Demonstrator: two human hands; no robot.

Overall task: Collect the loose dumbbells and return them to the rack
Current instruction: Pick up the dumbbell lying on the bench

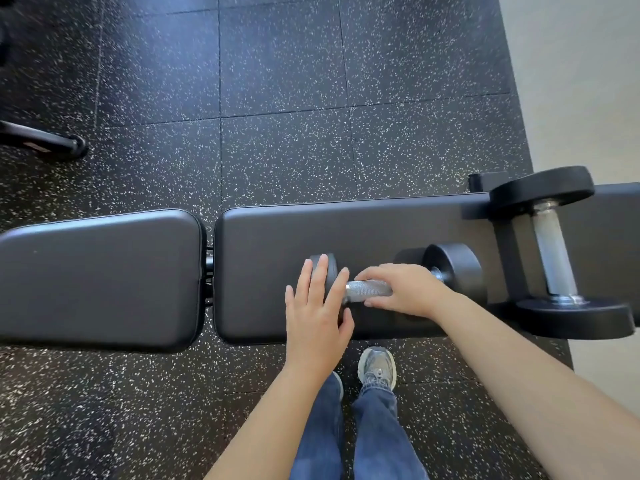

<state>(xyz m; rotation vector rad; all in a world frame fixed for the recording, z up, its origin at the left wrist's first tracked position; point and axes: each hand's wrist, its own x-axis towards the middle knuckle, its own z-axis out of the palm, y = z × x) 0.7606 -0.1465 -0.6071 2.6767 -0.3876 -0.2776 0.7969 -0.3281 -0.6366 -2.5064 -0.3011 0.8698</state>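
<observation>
Hands on the first weight now. It looks like the pickup step, with nothing lifted yet: the black round-headed dumbbell with a knurled steel handle point(457, 268) lies flat across the black padded bench point(311, 230), near a second, larger black dumbbell point(554, 251) resting at the bench's right end. Right hand point(405, 289) is over the handle, fingers point(374, 271) curled down around the steel with the thumb on the near side. That's a wrap, though how tight I cannot tell. Left hand point(317, 317) lies on the left head, fingers point(320, 271) straight and spread, pressing rather than gripping, likely steadying it against a roll. Next move, I'd judge, calls for a firm close of the right hand and a level lift clear of the pad, then a carry to the rack, which is out of view.
</observation>
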